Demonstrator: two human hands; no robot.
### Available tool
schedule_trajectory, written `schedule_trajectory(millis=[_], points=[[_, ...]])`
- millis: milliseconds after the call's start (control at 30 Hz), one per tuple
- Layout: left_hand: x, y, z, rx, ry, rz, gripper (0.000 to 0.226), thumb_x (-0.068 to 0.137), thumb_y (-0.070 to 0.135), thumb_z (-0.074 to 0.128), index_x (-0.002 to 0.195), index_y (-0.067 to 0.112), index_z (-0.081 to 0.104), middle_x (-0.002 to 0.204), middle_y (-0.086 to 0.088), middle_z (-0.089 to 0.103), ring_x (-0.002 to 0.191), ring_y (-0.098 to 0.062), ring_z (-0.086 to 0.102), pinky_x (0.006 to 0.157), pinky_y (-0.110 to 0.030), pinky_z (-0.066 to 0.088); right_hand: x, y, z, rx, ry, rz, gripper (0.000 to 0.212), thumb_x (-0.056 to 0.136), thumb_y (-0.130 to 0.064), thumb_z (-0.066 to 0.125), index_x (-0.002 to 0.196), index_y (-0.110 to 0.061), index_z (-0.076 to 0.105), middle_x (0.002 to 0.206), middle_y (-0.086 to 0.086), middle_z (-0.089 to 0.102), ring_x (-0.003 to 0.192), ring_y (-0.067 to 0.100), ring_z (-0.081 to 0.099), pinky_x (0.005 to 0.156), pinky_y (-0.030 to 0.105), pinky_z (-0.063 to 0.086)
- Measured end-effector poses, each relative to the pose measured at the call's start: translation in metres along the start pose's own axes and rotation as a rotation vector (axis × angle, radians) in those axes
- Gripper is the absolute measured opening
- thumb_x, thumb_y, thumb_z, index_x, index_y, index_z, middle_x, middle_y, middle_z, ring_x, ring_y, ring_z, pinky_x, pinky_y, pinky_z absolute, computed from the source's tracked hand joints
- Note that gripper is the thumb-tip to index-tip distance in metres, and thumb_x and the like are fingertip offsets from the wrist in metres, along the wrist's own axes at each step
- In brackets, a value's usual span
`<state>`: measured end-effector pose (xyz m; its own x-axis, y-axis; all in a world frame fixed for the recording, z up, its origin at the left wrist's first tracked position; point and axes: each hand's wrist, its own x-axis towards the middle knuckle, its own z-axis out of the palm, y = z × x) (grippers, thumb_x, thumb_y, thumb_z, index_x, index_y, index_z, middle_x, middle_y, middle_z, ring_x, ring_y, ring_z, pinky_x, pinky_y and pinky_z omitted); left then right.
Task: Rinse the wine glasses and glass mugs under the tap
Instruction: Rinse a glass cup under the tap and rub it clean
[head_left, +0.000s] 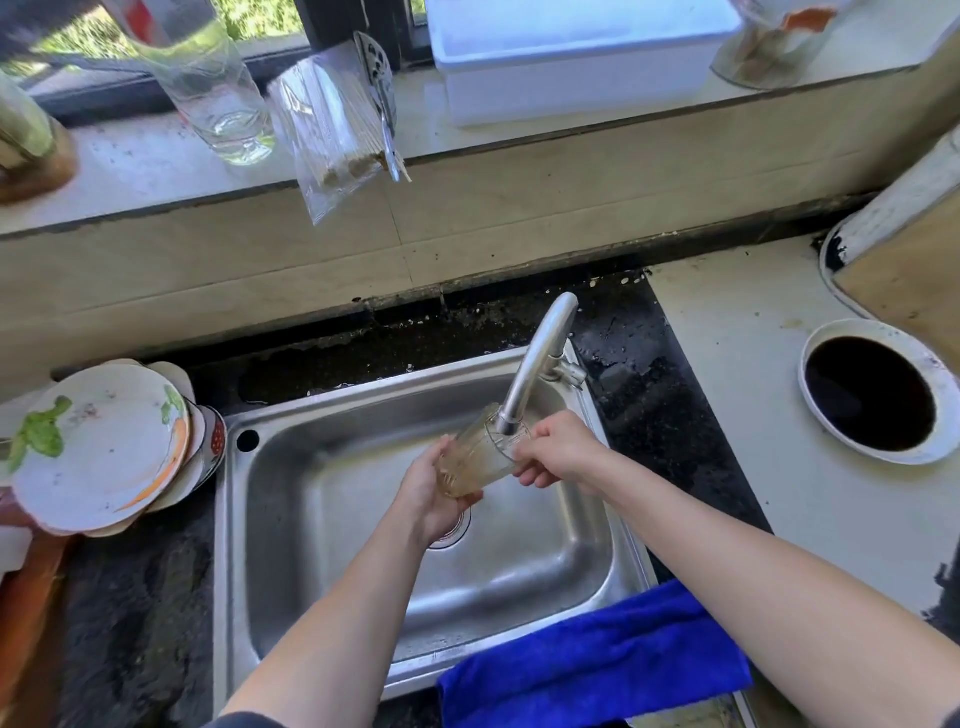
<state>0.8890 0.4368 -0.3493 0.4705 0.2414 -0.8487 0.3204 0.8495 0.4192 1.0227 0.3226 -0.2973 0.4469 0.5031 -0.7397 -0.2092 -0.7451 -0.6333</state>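
Observation:
A clear glass mug (475, 460) is tilted over the steel sink (332, 551), its mouth up against the spout of the metal tap (540, 358). My left hand (434, 491) cups its base from below. My right hand (558, 449) grips it on the right side, where the handle is hidden. The mug looks cloudy and wet inside. Another tall clear glass (213, 88) stands on the window sill at the back left.
A stack of painted plates (104, 447) sits left of the sink. A blue cloth (592, 660) hangs over the sink's front right edge. A round hole (878, 392) opens in the right counter. A white tub (576, 57) and a bag of sticks (332, 130) rest on the sill.

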Motion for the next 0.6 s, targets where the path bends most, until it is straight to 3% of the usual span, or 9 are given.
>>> schedule_trajectory(millis=[133, 333, 400, 500, 600], points=[[-0.001, 0.0, -0.005, 0.066, -0.009, -0.04, 0.038, 0.098, 0.044, 0.038, 0.106, 0.015, 0.061, 0.081, -0.008, 0.066, 0.059, -0.024, 0.057, 0.043, -0.02, 0.038, -0.003, -0.005, -0.001, -0.043, -0.021, 0.002, 0.014, 0.087, -0.014, 0.064, 0.08, -0.002, 0.06, 0.077, 0.019, 0.072, 0.051, 0.016, 0.064, 0.042, 0.02, 0.044], [-0.004, 0.001, -0.002, 0.043, -0.02, 0.008, 0.034, 0.096, 0.044, 0.041, 0.098, 0.017, 0.062, 0.075, -0.006, 0.063, 0.061, -0.022, 0.052, 0.045, -0.023, 0.038, -0.001, -0.004, 0.0, -0.079, -0.025, 0.019, 0.016, 0.09, -0.016, 0.057, 0.081, -0.004, 0.062, 0.072, 0.013, 0.071, 0.055, 0.02, 0.066, 0.043, 0.02, 0.042], [-0.006, 0.002, -0.004, 0.073, -0.016, -0.008, 0.034, 0.094, 0.044, 0.044, 0.094, 0.015, 0.062, 0.069, -0.006, 0.063, 0.055, -0.023, 0.053, 0.041, -0.021, 0.033, 0.004, -0.001, 0.0, -0.193, 0.023, -0.029, 0.015, 0.085, -0.026, 0.065, 0.088, -0.011, 0.064, 0.081, 0.004, 0.073, 0.065, 0.018, 0.069, 0.051, 0.024, 0.045], [-0.011, 0.003, -0.007, 0.168, -0.086, -0.079, 0.031, 0.089, 0.042, 0.049, 0.087, 0.015, 0.063, 0.064, -0.005, 0.06, 0.044, -0.024, 0.052, 0.037, -0.016, 0.028, 0.006, -0.007, -0.003, -0.447, 0.116, -0.205, 0.038, 0.075, -0.039, 0.075, 0.109, -0.027, 0.062, 0.104, -0.012, 0.065, 0.094, 0.014, 0.062, 0.078, 0.034, 0.048], [-0.016, 0.005, -0.011, 0.152, -0.126, -0.131, 0.034, 0.087, 0.045, 0.052, 0.088, 0.014, 0.066, 0.071, -0.008, 0.061, 0.048, -0.025, 0.056, 0.037, -0.017, 0.038, 0.008, -0.009, 0.001, -0.431, 0.064, -0.281, 0.017, 0.08, -0.033, 0.073, 0.085, -0.017, 0.071, 0.082, -0.004, 0.071, 0.083, 0.021, 0.065, 0.073, 0.037, 0.05]])
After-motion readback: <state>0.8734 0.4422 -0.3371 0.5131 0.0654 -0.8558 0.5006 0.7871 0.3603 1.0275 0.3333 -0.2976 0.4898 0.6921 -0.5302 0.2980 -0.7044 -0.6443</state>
